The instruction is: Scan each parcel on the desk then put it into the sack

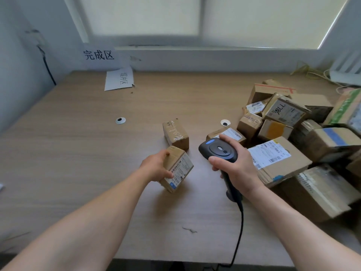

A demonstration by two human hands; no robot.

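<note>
Head view, one moment. My left hand holds a small parcel near the middle of the desk, a little toward the near edge. The fingers are curled over its top far edge and the thumb is pressed against its lower near face, so the box is pinched between them. The parcel is tilted, with the white label face turned up and to the right. I cannot tell whether its lower corner touches the wood or hangs just above it. My right hand grips the scanner: fingers wrapped round the handle, thumb laid across the back of the head. The scanner head sits just right of the parcel, apart from it, with a narrow gap between the two. Its cable runs down over the near edge. A second small parcel stands just beyond the held one, toward the far edge, close to it but not touching my fingers. The pile of parcels fills the right side of the desk, from the far right corner down toward the near edge, and crowds close behind my right hand. Open wood lies from the held parcel out to the left edge, marked only by a cable hole and, at the far edge, a paper sheet lying flat. A paper sign is fixed to the wall above it.
</note>
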